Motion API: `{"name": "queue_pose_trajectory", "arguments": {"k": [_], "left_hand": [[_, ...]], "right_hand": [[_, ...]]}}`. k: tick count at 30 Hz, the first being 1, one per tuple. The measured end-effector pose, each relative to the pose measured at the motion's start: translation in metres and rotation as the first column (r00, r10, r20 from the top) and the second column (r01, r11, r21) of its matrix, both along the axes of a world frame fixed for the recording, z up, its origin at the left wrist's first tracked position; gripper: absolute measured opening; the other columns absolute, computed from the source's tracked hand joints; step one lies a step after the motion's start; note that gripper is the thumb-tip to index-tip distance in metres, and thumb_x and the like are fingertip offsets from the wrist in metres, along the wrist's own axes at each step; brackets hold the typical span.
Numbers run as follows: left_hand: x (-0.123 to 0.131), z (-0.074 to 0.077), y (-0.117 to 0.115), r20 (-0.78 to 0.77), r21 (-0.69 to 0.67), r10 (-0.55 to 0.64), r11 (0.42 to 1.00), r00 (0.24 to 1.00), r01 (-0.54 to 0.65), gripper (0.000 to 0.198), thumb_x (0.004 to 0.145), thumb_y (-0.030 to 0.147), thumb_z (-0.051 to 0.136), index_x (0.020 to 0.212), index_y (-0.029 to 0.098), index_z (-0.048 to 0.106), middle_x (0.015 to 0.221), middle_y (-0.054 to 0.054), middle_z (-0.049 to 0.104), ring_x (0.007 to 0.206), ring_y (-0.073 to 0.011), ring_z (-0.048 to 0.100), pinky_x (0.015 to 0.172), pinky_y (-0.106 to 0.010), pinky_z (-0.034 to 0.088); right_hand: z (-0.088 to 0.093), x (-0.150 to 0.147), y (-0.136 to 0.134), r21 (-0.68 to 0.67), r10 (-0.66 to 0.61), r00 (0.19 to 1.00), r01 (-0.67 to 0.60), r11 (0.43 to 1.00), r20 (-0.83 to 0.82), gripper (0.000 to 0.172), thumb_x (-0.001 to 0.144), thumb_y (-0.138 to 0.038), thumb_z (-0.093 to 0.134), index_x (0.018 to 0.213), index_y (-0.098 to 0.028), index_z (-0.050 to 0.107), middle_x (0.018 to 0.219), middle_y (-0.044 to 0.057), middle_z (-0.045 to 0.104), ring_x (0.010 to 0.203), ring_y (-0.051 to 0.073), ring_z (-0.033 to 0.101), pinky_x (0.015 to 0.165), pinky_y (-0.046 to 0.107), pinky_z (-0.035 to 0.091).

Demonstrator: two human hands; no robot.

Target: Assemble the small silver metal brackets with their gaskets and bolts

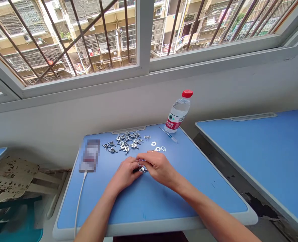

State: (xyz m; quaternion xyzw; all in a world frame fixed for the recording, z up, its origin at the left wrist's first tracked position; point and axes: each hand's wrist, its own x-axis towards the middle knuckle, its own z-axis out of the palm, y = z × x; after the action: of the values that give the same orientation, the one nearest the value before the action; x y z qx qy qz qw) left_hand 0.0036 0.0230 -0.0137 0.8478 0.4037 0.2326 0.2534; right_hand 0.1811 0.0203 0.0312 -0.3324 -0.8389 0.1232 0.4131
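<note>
Over the middle of the blue desk, my left hand (125,172) is closed on a small silver metal fitting (142,169) with short projecting arms. My right hand (160,167) reaches to it from the other side, thumb and forefinger pinched together just above the fitting. What sits between those fingertips is too small and too hidden to make out. Beyond my hands lies a cluster of similar metal fittings (127,138). To its right are a few flat, oval metal plates (163,148) with holes and some tiny metal pieces (147,137).
A water bottle (178,114) with a red cap stands at the desk's back right corner, a slim screwdriver (170,136) beside it. At the left lies a blurred-out phone (90,156) with a white cable (80,198) running off the front edge. Another blue desk (259,148) stands to the right.
</note>
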Motion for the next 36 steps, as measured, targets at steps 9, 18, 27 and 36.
{"name": "queue_pose_trajectory", "arguments": {"k": [9,18,27,36], "left_hand": [[0.0002,0.0024,-0.0011,-0.006,-0.005,0.007,1.0,1.0,-0.007,0.012,0.087,0.016,0.062,0.087,0.023,0.072,0.098,-0.005,0.069,0.096,-0.0228,0.061,0.085,-0.034,0.05],[0.0031,-0.0001,-0.0022,-0.017,0.063,0.023,0.998,1.0,-0.022,0.014,0.081,0.007,0.06,0.078,0.019,0.064,0.09,-0.004,0.067,0.088,-0.0211,0.06,0.078,-0.032,0.046],[0.0012,-0.001,-0.0038,-0.038,0.056,0.041,0.998,0.998,-0.039,0.016,0.078,0.007,0.064,0.086,0.021,0.067,0.097,-0.005,0.069,0.095,-0.0242,0.06,0.083,-0.036,0.044],[0.0018,-0.0029,-0.0015,0.007,0.022,-0.01,1.0,1.0,0.01,0.016,0.085,0.008,0.064,0.091,0.022,0.069,0.102,-0.002,0.07,0.098,-0.0222,0.06,0.087,-0.036,0.044]], "right_hand": [[0.0004,0.0014,-0.0002,0.005,-0.003,1.0,0.003,1.0,-0.003,0.027,0.095,-0.011,0.044,0.077,-0.021,0.062,0.06,-0.001,0.064,0.053,0.014,0.044,0.057,0.026,0.038],[-0.0034,-0.0012,0.0003,0.0,0.081,0.995,-0.082,0.997,-0.05,0.022,0.096,-0.011,0.045,0.098,-0.02,0.064,0.081,0.004,0.073,0.067,0.017,0.059,0.067,0.03,0.047],[-0.0028,0.0012,0.0014,-0.12,0.152,0.988,-0.154,0.981,-0.027,0.028,0.093,-0.005,0.045,0.108,-0.019,0.063,0.094,0.007,0.07,0.084,0.02,0.061,0.075,0.033,0.05],[-0.0039,-0.0004,0.0028,-0.107,0.155,0.985,-0.162,0.981,-0.074,0.025,0.092,-0.006,0.046,0.097,-0.02,0.066,0.076,0.003,0.062,0.071,0.018,0.05,0.067,0.03,0.044]]}}
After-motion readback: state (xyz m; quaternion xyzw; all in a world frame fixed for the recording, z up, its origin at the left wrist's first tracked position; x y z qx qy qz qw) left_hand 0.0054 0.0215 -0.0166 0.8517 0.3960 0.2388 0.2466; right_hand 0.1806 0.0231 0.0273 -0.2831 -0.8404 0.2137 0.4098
